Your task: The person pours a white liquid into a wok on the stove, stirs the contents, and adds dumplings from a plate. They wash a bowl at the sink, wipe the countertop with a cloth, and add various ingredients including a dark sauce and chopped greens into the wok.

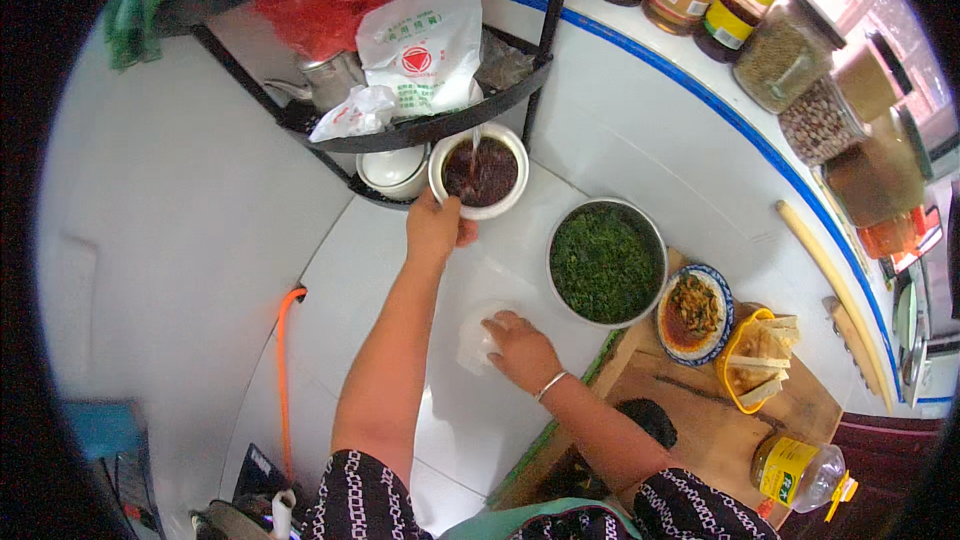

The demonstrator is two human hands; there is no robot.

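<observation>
My left hand point(436, 225) grips the near side of a round white pot point(437, 168), which holds dark red-brown contents and a spoon point(477, 140). The pot is at the front of the black corner rack's lower tier. Nearer to me, my right hand point(522, 348) is bent over a whitish round thing point(474, 342) on the white tiled counter. Its fingers are on that thing's right side; whether it is a lid or a cloth I cannot make out. To the right of both hands stands a metal basin point(553, 275) full of chopped greens point(605, 262).
A second white pot point(392, 170) is beside the first, under the rack's upper shelf point(430, 132) with its white packets. A patterned bowl point(725, 290), yellow basket point(735, 385) and oil bottle point(800, 470) are at the right. Bottles and jars point(788, 50) line the ledge.
</observation>
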